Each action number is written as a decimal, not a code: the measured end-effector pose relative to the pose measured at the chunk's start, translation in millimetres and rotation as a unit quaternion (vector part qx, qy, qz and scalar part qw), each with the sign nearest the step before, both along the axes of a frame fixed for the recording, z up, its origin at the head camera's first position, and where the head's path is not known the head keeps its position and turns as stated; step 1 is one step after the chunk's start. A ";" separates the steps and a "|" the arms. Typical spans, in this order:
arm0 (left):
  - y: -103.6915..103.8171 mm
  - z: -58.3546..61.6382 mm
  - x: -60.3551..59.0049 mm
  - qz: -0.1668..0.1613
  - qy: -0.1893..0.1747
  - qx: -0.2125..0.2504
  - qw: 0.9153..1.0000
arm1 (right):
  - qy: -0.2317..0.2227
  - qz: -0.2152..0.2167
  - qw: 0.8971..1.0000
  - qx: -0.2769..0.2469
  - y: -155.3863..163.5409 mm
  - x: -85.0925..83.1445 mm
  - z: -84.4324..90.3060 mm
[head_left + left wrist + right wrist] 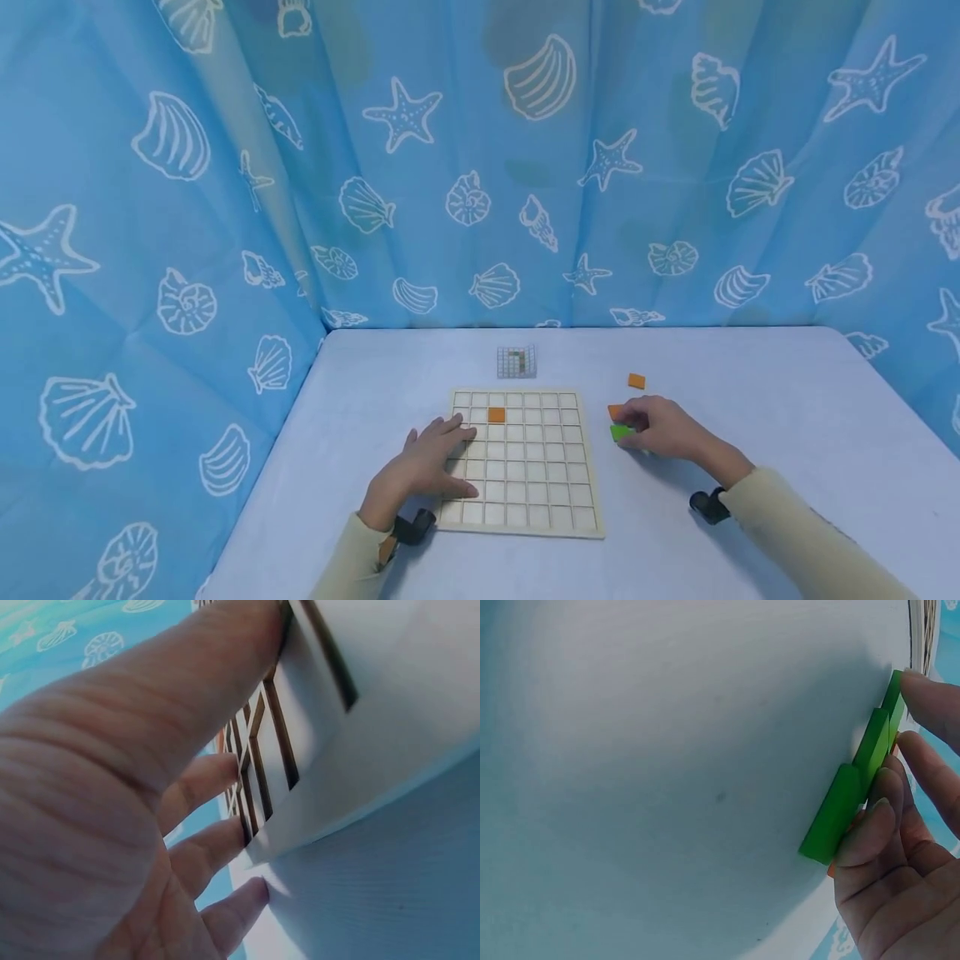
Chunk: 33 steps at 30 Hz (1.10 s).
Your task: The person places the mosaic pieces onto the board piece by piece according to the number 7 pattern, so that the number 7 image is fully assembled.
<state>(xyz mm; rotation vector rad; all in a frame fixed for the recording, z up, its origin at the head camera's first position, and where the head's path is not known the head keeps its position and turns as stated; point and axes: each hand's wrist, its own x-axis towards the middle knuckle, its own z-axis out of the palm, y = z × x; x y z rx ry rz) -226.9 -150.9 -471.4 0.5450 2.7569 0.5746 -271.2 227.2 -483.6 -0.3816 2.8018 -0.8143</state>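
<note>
My left hand point(431, 462) rests with spread, straight fingers on the left side of a pale gridded board point(525, 532); its thumb point(180, 671) lies over the grid cells in the left wrist view. One orange tile point(497, 415) sits in a cell near the board's top. Right of the board, my right hand point(660, 429) has its fingers curled over green tiles point(621, 432), thumb and fingertips against them. Three green tiles point(834, 814) stand in an overlapping row in the right wrist view. Another orange tile point(615, 412) shows beside those fingers, partly covered.
A further orange tile point(637, 381) lies on the white table point(390, 367) behind the right hand. Beyond the board is a small gridded card point(516, 362) with a coloured pattern. A blue curtain point(465, 250) with shells and starfish surrounds the table.
</note>
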 end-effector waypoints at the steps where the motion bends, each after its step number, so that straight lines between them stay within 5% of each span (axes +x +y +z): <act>1: 0.3 0.6 -1.0 0.001 0.002 0.000 1.000 | 0.000 -0.003 1.000 0.004 -0.3 -0.5 1.5; 23: 3.3 0.2 -6.3 0.019 -0.010 -0.011 1.000 | -0.022 -0.028 0.998 0.057 -12.5 -3.2 16.1; 33: 2.4 -3.2 -2.0 0.022 -0.025 -0.018 0.999 | 0.003 0.007 0.999 0.040 -11.0 -15.1 26.3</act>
